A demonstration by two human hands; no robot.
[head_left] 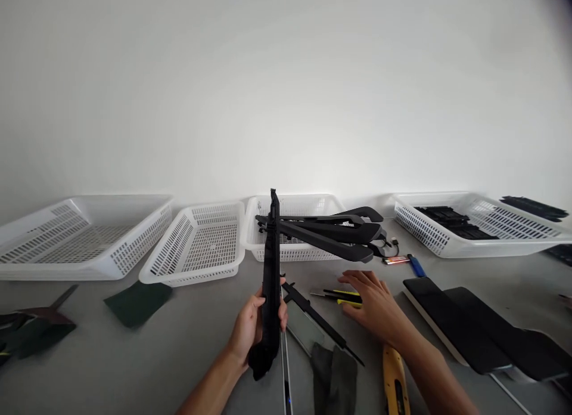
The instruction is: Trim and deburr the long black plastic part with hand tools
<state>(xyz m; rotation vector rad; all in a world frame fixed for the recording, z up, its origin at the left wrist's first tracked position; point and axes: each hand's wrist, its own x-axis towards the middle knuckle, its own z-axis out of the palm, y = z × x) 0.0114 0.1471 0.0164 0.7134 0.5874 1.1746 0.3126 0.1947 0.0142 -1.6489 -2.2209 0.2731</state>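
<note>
My left hand (249, 325) is closed around the lower part of a long black plastic trim piece (271, 272), held nearly upright with its hollow side toward me. My right hand (373, 302) is over a yellow and black utility knife (342, 296) lying on the table. Its fingers are apart and curved around the knife's handle end; whether they touch it I cannot tell. Between the hands lie a black caliper (319, 316), a pale glassy plate (308, 325) and dark grey cloth pieces (334, 376). Beneath my right forearm is a yellow-handled tool (395, 382).
Similar black trim pieces (330, 236) stick out over a white basket (295, 255). Other white baskets (192, 278) stand along the wall, one at right (447, 246) with black parts. Black padlike slabs (456, 319) lie at right, green cloth (138, 302) at left.
</note>
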